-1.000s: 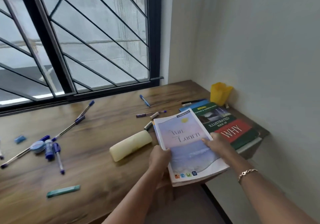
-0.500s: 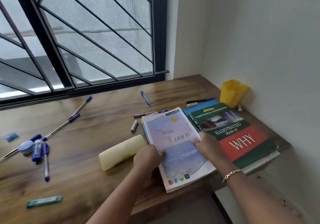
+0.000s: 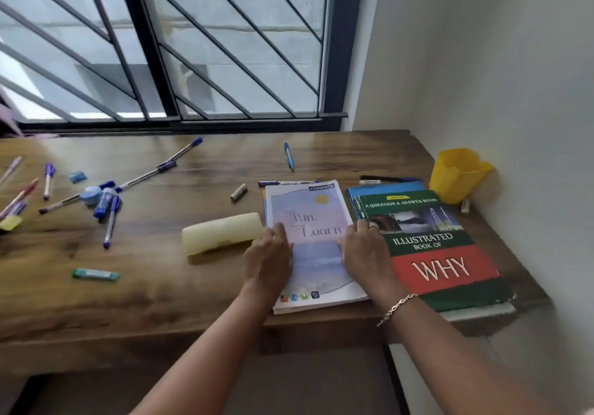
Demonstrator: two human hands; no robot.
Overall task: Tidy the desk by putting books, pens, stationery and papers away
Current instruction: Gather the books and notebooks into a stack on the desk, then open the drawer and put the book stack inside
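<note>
A pastel notebook (image 3: 310, 209) titled "Win Learn" lies flat on the wooden desk (image 3: 160, 286), beside a green and red "Illustrated Book of Why" (image 3: 443, 266). That book sits on a blue book (image 3: 385, 188). My left hand (image 3: 270, 260) rests flat on the notebook's left edge. My right hand (image 3: 363, 254) rests flat on its right edge, next to the green book. A pale yellow pencil case (image 3: 221, 233) lies just left of my left hand. Loose pens (image 3: 106, 202) are scattered at the left.
A yellow pen holder (image 3: 456, 173) stands in the far right corner against the wall. A blue pen (image 3: 288, 155), a purple pen (image 3: 283, 183), a black marker (image 3: 382, 178) and a small grey cap (image 3: 238, 192) lie behind the books. A green tube (image 3: 95, 274) lies front left. A barred window is behind.
The notebook has moved from overhanging the front edge to lying flat and straight beside the green book. My hands went from holding its edges to lying flat on it.
</note>
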